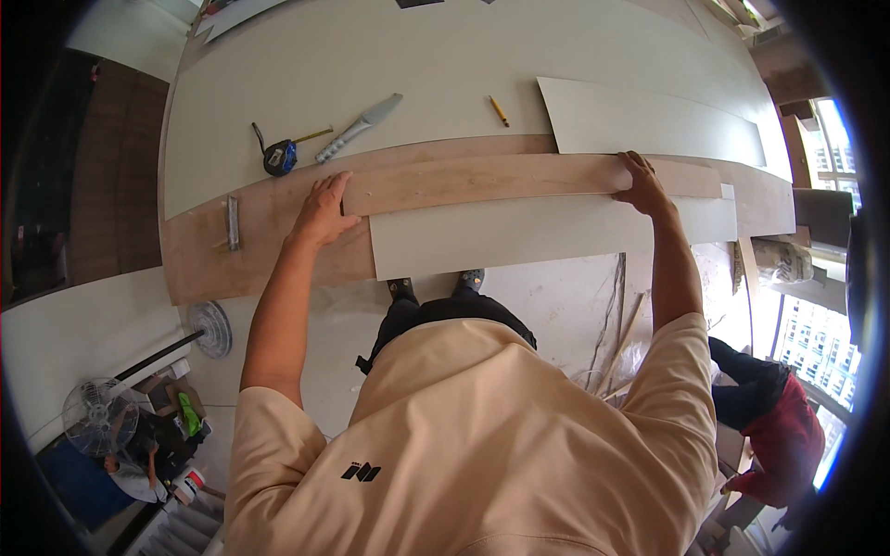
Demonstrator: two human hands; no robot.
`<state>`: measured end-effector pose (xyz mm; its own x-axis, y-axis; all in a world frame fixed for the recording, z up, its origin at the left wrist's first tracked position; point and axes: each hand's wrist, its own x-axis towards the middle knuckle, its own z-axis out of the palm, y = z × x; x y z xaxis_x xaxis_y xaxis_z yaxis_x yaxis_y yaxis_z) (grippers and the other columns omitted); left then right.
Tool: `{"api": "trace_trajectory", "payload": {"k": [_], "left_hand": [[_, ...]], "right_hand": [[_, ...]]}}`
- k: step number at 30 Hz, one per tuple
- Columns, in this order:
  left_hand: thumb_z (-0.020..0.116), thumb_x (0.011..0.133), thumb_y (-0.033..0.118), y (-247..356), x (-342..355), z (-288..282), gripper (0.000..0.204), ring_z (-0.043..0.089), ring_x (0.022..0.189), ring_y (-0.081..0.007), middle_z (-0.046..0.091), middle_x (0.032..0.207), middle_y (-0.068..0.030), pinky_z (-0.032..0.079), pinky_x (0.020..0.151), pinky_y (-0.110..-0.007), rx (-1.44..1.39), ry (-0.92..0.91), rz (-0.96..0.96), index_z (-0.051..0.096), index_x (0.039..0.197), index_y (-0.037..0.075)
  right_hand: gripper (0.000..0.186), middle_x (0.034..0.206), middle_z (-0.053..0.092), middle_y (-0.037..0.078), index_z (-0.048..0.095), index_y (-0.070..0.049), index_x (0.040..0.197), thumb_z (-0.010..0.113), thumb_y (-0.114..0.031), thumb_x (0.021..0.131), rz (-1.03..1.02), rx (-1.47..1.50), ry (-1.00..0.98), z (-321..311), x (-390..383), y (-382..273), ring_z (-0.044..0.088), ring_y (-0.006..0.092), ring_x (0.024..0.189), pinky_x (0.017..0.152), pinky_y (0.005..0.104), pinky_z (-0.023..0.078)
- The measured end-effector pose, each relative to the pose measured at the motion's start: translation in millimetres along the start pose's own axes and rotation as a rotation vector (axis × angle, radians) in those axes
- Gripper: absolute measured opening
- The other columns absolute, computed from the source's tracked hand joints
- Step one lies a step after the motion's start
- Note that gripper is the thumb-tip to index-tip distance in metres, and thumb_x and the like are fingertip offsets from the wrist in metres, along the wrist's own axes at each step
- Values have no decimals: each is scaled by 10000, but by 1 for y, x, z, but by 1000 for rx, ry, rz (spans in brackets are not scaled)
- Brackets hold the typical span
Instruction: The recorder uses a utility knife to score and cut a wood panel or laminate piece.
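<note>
A bright room, windowed on the right, surrounds a broad counter (436, 74), off-white over most of its top and brown wood nearer the body, spreading well beyond the fingers of both hands. A long, flat off-white panel (556, 232) lies on the body side of the fingers. Partly over it, a long, narrow, light-brown wooden plank (491, 181) stretches between the two hands, its long axis running left to right across the body; its right end reaches past the right fingers, its left end stops at the left. The right hand (646, 190) has its fingers holding the plank across its width; the left hand (322, 211) has its fingers spread wide about the end, and I cannot tell whether they grip. Just beyond the right fingers lies an off-white sheet (649, 119). Beyond the left fingers are a grey, tapering hand tool (362, 127), pointing obliquely away rightward, and a blue-and-black tape measure (280, 158). A slim yellow pencil (499, 111) lies farther out, between both hands' fingers.
</note>
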<state>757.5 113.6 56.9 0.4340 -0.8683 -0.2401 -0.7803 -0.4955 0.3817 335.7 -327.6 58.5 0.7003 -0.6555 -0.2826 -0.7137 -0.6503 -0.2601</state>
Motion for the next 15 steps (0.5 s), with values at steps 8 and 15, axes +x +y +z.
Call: {"api": "trace_trajectory", "payload": {"k": [8,15], "left_hand": [[820,706,142,0,0,1,847,427,1331,-347,475,1439,-155,365,1129,-401,-12,7,5,393,1429,34],[820,709,142,4,-1,1,851,430,1330,-344,469,1445,-151,368,1127,-400,18,7,-22,386,1433,35]], "right_hand": [[961,1514,385,162,429,-71,1450,878,-127,602,-9,-12,0,-1,0,0,334,372,1402,1152,430,355],[950,1506,391,165,432,-60,1445,877,-119,608,-9,-13,10,-2,-2,-2,342,368,1397,1154,432,351]]}}
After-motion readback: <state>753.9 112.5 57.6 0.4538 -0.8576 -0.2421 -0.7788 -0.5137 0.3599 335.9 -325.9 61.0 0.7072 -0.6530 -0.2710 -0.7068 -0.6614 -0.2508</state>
